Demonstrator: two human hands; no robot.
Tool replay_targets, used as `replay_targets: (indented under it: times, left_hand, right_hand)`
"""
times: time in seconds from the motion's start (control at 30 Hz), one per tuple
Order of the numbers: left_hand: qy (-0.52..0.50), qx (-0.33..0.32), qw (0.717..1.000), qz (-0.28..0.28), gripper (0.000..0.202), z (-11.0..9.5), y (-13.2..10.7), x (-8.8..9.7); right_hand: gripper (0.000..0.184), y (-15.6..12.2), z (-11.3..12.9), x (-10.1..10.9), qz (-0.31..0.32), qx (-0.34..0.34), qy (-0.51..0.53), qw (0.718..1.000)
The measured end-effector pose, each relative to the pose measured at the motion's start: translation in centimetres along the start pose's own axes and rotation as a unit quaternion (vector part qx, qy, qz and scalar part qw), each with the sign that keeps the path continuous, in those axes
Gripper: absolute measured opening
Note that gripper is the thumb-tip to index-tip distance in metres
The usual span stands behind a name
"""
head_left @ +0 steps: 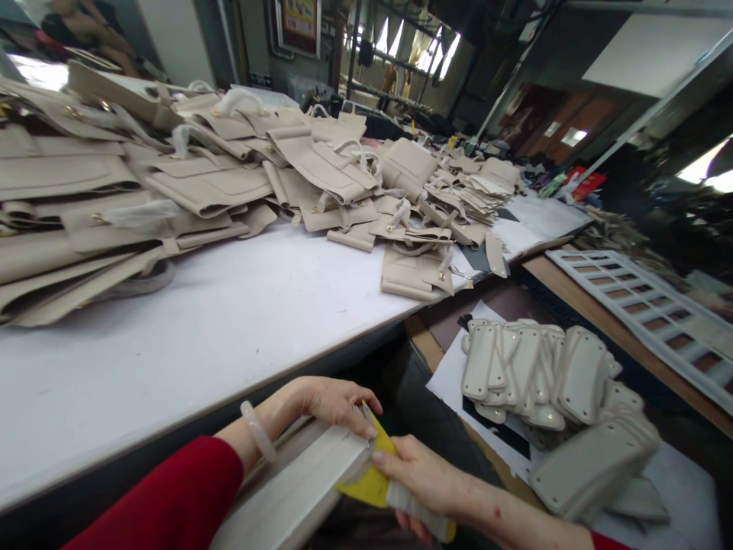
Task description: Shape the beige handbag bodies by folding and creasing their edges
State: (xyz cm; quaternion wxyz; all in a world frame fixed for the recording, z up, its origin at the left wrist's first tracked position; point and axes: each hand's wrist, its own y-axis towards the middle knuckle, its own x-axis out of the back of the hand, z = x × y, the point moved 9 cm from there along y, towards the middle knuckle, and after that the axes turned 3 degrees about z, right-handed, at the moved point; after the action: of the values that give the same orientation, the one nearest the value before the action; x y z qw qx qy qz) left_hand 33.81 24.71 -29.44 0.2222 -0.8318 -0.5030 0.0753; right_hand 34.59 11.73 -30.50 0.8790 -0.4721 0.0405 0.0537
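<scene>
In the head view my right hand (427, 477) grips a yellow scraper (366, 483), its handle wrapped in whitish material. The blade lies against the end of a long pale beige leather bag piece (292, 489) at the bottom middle. My left hand (337, 403) is closed over the far end of this piece, its fingertips close to the upper corner of the blade. The piece slants toward my body, and its lower part runs out of view.
Beige bags and flaps (321, 164) lie heaped along the back of the white table (188, 336). At the right, a pile of pale rounded panels (532, 374) rests on white paper. A white slatted rack (647, 305) lies beyond it.
</scene>
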Motion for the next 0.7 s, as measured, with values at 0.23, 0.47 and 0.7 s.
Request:
replay_targets:
  times: [0.23,0.47,0.7]
  left_hand:
    - [-0.024,-0.007,1.000,-0.004,0.072,0.4,0.2,-0.1]
    - [-0.061,0.000,0.998,-0.027,0.086,1.2,0.3,0.1]
    - [-0.118,-0.023,0.989,-0.084,0.102,0.1,-0.7,0.3]
  right_hand:
    - [0.045,1.1,-1.1,-0.7,-0.006,0.019,0.064,0.998]
    - [0.062,2.1,0.1,-2.4,-0.025,0.041,0.103,0.994]
    - [0.083,3.9,-0.5,-4.4,-0.089,0.080,0.155,0.981]
